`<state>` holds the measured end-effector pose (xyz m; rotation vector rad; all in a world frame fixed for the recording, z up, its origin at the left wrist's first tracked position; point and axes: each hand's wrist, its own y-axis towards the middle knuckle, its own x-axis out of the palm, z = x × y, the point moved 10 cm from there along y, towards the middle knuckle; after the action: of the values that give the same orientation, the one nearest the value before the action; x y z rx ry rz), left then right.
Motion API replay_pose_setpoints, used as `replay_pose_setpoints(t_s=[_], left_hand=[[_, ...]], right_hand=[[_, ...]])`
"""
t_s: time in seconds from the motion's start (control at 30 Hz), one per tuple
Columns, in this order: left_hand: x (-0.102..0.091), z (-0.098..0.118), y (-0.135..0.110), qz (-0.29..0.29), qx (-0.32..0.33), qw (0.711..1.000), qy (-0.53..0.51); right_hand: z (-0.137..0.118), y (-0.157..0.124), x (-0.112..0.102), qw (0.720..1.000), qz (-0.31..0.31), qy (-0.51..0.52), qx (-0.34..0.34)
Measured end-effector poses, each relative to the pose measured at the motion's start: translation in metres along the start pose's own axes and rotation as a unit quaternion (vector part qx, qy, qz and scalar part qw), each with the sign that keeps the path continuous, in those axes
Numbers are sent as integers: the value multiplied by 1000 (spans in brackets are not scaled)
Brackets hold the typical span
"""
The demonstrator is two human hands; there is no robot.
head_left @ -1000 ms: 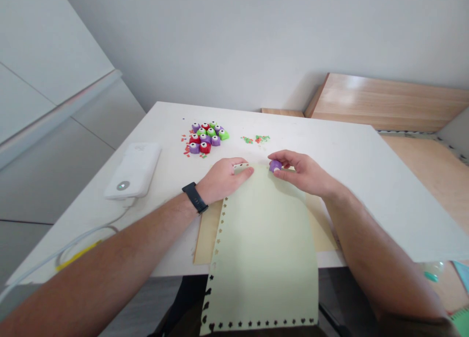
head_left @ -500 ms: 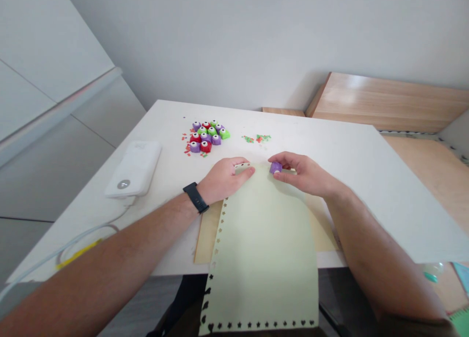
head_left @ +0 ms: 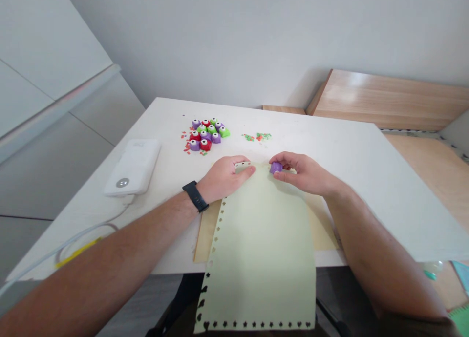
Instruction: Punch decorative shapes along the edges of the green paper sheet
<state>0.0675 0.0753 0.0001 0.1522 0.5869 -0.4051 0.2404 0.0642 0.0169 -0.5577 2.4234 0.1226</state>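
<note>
A pale green paper sheet [head_left: 262,249] lies on the white table [head_left: 366,156] and hangs over its near edge, with star and heart holes along its left and bottom borders. My left hand [head_left: 225,177] presses the sheet's far left corner, its fingers curled around the edge. My right hand [head_left: 306,173] pinches a small purple paper punch [head_left: 275,167] at the sheet's far edge. A tan sheet [head_left: 208,229] lies under the green one.
A cluster of several red, purple and green punches [head_left: 206,133] sits at the far left, with paper scraps [head_left: 256,137] beside it. A white power bank [head_left: 134,167] with a cable lies at the left. Wooden boards [head_left: 388,100] lean at the back right.
Both hands stay almost still at the sheet's far edge. The view has shifted slightly downward, showing a little more of the sheet's lower border.
</note>
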Motion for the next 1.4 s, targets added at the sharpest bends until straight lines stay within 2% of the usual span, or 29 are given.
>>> replay_pose_setpoints(t_s=[1.4], left_hand=[[0, -1, -1, 1, -9, 1000, 12]], right_hand=[[2, 3, 3, 1000, 19, 16, -2]])
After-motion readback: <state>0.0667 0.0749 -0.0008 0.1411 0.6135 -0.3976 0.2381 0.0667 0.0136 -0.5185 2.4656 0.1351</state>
